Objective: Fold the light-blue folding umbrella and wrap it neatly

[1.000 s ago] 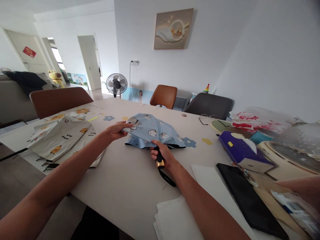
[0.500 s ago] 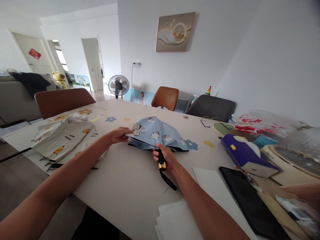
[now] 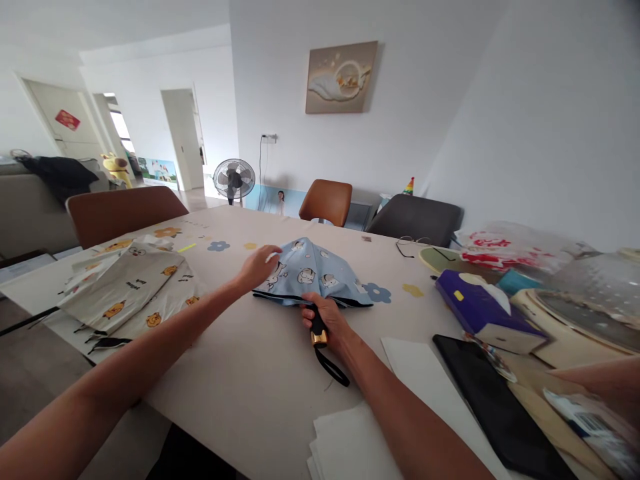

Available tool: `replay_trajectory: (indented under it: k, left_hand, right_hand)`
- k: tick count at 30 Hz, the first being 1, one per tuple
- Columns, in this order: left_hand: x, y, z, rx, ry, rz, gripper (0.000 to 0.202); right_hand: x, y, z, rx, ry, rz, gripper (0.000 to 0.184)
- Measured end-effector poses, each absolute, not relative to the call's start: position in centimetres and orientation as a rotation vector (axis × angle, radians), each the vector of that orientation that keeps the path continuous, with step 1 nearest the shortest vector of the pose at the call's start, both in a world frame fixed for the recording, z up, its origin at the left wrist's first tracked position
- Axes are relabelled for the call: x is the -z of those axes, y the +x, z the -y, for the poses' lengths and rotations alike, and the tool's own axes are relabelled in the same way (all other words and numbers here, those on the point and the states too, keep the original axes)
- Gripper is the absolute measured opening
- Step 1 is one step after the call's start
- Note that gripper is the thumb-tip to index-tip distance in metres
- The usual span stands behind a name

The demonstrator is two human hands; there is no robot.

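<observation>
A light blue folding umbrella (image 3: 315, 267) with cartoon animals and a dark-edged hem lies half folded on the table, its handle toward me. My right hand (image 3: 327, 319) is closed round its black handle with a gold end, thumb at the hem; a black wrist strap (image 3: 333, 370) hangs from it. My left hand (image 3: 259, 268) is at the canopy's left side, fingers stretched and slightly bent over the fabric, not gripping it. Left of my left forearm lies a cream umbrella (image 3: 143, 287) with orange and brown cartoon prints, loosely folded.
To the right are white paper sheets (image 3: 417, 373), a black tablet-like slab (image 3: 493, 400), a purple tissue box (image 3: 480, 310), glasses (image 3: 405, 250) and plastic bags (image 3: 510, 243). Part of another person's arm (image 3: 595, 383) shows at the right edge. Chairs (image 3: 327, 202) stand behind the table.
My left hand has let go of the canopy's left edge and moved up along its side. The canopy's left hem has dropped to the table. My right hand keeps its hold.
</observation>
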State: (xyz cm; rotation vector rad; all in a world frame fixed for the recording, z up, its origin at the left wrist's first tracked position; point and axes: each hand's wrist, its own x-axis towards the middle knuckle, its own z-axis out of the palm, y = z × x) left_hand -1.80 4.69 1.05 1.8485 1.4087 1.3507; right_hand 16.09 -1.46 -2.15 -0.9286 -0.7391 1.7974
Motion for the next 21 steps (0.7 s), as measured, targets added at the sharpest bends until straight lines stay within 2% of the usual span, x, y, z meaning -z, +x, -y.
replay_trajectory:
  k: [3,5,10,14,16,21]
  left_hand:
    - [-1.4,1.5,-5.6,-1.238,2.141,-1.092,0.025]
    - [-0.8,3.1,-6.5,-1.147,2.224,-1.080,0.028]
    - [0.8,4.7,-7.4,-1.085,2.214,-1.270,0.029]
    - [0.3,4.4,-5.2,-1.230,2.078,-1.572,0.020]
    - [-0.3,3.9,-4.1,-1.182,1.973,-1.710,0.019]
    - [-1.4,3.1,-4.1,-0.789,1.761,-1.805,0.051]
  right_hand:
    - [2.2,15.9,1.4,-1.781,-0.968,0.746,0.013]
    - [2.2,16.0,1.5,-1.784,-0.961,0.756,0.013]
    - [2.0,16.2,1.7,-1.826,-0.897,0.718,0.013]
    - [2.0,16.0,1.7,-1.769,-0.926,0.772,0.011]
    - [2.0,15.8,1.7,-1.724,-0.945,0.783,0.010]
    - [2.2,15.6,1.7,-1.685,-0.934,0.810,0.012]
